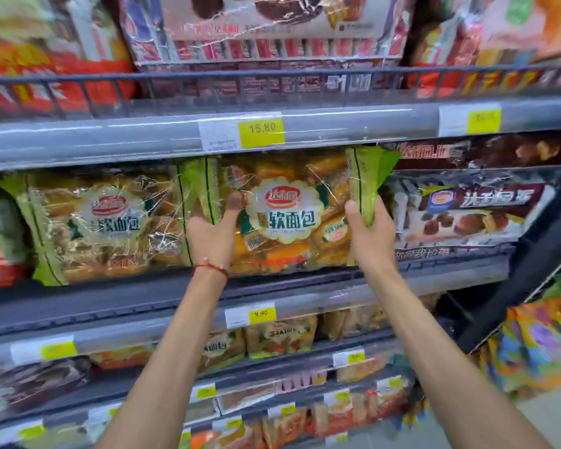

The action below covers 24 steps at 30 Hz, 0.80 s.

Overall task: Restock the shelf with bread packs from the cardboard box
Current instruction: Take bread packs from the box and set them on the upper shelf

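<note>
Gripping the bread pack (285, 215) — left hand (212, 234), right hand (373, 234), fingers (353, 209) curled — beside twin pack (104, 225).

The grey middle shelf (117, 298) carries a green-edged bread pack (104, 222) standing on its long edge at the left. A second green-edged bread pack (285, 218) is just beside it, its lower edge at the shelf. Brown chocolate-cake packs (467, 212) are stacked at the right. The upper shelf (78, 137), fronted by a wire rail (208, 79), holds a large wrapped pack (266, 27). The lower shelf (272, 359) holds smaller bread packs (279, 335).
</note>
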Motion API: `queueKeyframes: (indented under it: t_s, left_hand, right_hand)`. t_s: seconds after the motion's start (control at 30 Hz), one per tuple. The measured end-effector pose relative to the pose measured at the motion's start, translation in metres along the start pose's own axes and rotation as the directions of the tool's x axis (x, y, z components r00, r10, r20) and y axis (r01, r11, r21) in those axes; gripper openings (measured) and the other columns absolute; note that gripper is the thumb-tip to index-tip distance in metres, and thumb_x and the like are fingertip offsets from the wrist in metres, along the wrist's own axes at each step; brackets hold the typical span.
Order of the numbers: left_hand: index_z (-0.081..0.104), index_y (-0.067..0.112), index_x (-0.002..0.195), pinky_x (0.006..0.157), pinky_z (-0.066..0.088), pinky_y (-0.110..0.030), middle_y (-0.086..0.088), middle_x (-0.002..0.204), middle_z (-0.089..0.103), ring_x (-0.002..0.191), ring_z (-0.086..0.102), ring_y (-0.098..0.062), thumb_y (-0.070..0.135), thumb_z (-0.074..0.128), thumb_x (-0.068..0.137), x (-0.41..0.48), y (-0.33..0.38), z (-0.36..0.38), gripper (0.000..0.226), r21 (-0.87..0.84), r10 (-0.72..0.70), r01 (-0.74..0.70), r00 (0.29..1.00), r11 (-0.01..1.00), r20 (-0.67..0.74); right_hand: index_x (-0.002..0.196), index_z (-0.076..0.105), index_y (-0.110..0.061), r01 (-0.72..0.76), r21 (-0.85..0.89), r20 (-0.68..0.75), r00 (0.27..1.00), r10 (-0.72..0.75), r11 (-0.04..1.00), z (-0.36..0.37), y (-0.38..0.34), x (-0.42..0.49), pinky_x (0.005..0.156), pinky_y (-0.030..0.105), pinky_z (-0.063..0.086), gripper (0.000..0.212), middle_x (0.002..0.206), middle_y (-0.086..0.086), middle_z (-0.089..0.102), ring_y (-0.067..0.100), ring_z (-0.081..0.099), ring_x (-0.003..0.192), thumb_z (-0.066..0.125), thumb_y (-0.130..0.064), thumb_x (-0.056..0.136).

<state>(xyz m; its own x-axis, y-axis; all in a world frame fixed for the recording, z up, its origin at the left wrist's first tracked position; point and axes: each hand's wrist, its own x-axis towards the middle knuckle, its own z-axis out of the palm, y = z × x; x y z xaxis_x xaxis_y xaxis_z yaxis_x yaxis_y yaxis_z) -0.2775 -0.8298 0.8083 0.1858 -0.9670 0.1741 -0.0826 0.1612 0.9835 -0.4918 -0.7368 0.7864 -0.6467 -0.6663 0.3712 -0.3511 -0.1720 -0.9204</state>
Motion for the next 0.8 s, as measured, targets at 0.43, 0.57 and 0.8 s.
queueKeyframes:
  t_s: [0.43,0.57,0.8]
  left_hand:
    - [0.025,0.005,0.153,0.115,0.021,-0.027,-0.008,0.156,0.03,0.145,0.028,-0.019,0.049,0.069,0.081,0.047,-0.039,0.048,0.095,-0.041,-0.067,0.07,0.995,0.997,0.072]
    - [0.019,0.008,0.154,0.115,0.021,-0.029,-0.006,0.159,0.022,0.146,0.022,-0.02,0.047,0.066,0.085,0.054,-0.045,0.054,0.092,0.043,-0.076,0.073,0.995,0.996,0.057]
    - [0.031,0.007,0.15,0.112,0.026,-0.027,-0.006,0.153,0.037,0.142,0.034,-0.02,0.058,0.069,0.078,0.042,-0.043,0.051,0.096,0.035,-0.107,0.107,0.994,0.994,-0.01]
  right_hand:
    - [0.151,0.041,-0.006,-0.131,-0.028,0.024,0.991,0.132,0.991,0.037,0.043,0.06,0.085,-0.007,0.032,0.051,0.122,-0.017,0.051,-0.006,0.048,0.114,0.057,-0.022,0.106]
    - [0.162,0.02,-0.013,-0.173,-0.057,0.126,0.976,0.179,0.983,0.037,0.049,0.065,0.107,0.004,0.025,0.068,0.145,-0.01,0.038,-0.001,0.038,0.131,0.053,-0.034,0.107]
    - [0.148,0.041,-0.006,-0.192,-0.105,0.071,0.977,0.2,0.976,0.031,0.047,0.061,0.084,0.004,0.033,0.05,0.121,-0.005,0.049,0.013,0.046,0.124,0.053,-0.03,0.107]
